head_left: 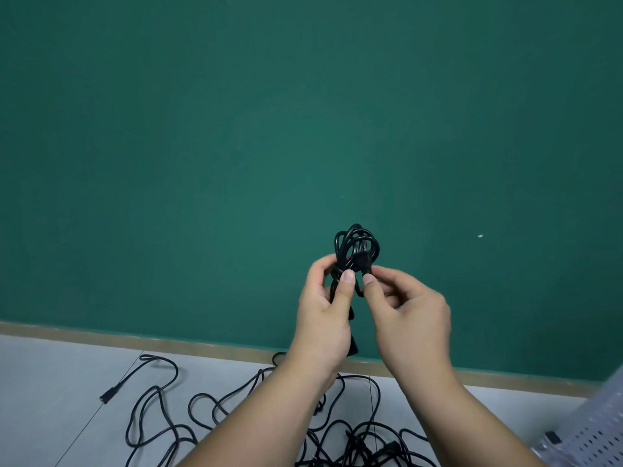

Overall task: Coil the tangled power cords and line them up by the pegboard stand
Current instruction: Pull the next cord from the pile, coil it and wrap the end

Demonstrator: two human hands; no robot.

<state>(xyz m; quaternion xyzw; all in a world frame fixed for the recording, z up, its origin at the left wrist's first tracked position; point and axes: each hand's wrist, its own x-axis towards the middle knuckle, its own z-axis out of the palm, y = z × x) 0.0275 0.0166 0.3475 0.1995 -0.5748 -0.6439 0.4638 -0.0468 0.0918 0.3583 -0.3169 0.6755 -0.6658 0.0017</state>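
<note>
I hold a small coil of black power cord [357, 244] up in front of the green wall. My left hand [325, 308] grips the bundle at its middle, thumb on top. My right hand [408, 311] pinches the cord's free end just right of the bundle, between thumb and forefinger. Below my forearms, a tangle of black cords [337, 429] spreads over the pale floor; one plug [108, 397] lies at the left. The white pegboard stand [596, 429] shows at the lower right edge.
A green wall [236, 146] fills most of the view, with a tan baseboard [135, 342] along its foot. The floor is light grey tile [50, 382]. A small black object [552, 437] sits on the pegboard stand's base.
</note>
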